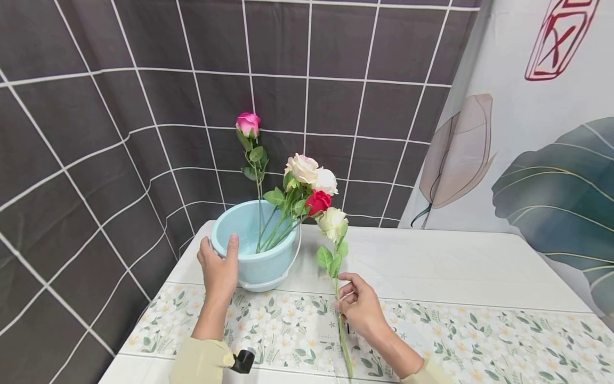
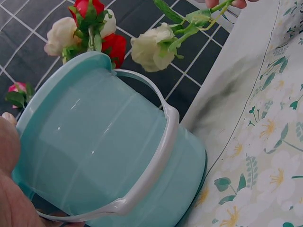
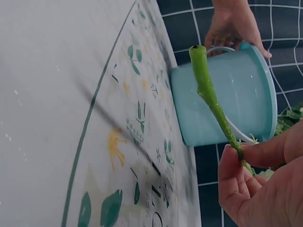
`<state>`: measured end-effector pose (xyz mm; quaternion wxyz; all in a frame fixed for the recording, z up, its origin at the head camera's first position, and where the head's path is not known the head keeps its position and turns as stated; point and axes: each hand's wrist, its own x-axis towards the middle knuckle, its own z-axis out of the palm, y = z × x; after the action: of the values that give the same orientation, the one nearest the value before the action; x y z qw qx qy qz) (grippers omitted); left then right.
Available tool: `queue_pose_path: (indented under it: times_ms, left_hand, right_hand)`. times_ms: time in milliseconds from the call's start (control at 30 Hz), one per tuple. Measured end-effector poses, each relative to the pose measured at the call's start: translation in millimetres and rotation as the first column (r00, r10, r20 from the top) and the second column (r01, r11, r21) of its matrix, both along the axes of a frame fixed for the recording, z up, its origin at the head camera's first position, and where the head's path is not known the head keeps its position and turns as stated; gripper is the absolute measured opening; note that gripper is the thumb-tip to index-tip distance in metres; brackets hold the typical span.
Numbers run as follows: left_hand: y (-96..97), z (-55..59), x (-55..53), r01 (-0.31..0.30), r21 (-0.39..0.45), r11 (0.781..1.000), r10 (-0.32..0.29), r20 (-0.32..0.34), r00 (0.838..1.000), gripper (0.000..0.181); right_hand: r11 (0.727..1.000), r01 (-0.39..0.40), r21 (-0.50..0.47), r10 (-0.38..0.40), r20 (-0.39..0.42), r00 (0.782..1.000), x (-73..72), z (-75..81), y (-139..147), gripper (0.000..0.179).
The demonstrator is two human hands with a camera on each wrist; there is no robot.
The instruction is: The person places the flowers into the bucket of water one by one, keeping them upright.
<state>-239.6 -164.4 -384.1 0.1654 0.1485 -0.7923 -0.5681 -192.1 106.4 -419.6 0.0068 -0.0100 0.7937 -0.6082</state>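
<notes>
A light blue bucket (image 1: pixel 268 266) with a white handle (image 2: pixel 158 161) stands on the table. My left hand (image 1: pixel 219 269) grips its near-left rim, thumb on the inside and fingers outside. Several artificial roses lean in the bucket: a pink one (image 1: pixel 248 124) upright at the back left, and a pale peach one (image 1: pixel 303 168), a white one (image 1: pixel 326 181) and a red one (image 1: pixel 318 202) tilting over the right rim. Right of the bucket, my right hand (image 1: pixel 362 306) pinches the green stem (image 3: pixel 210 97) of a cream rose (image 1: pixel 332 223), its bloom pointing away from me.
A white cloth with a floral band (image 1: pixel 455 330) covers the table (image 1: pixel 408 256). Behind the bucket hangs a dark curtain (image 1: pixel 336 106) with white grid lines. A white backdrop (image 1: pixel 503 186) with leaf prints hangs at the right. A small black object (image 1: pixel 243 361) sits by the left sleeve.
</notes>
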Motion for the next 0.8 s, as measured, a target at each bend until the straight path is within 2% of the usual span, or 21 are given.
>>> queue_pose_path:
  times_ms: [433,800]
  left_hand:
    - [0.4,1.1,1.0,0.003,-0.002,1.0,-0.003,0.01,1.0,0.097]
    - [0.4,1.0,0.9,0.004,-0.005,1.0,-0.004,0.018,1.0,0.097]
  right_hand:
    - [0.994,0.096,-0.046,-0.1,-0.076,0.992,-8.8,17.2,9.5,0.056]
    - [0.988,0.128,-0.083,-0.141,-0.174,0.975,-17.4,40.3,14.1,0.057]
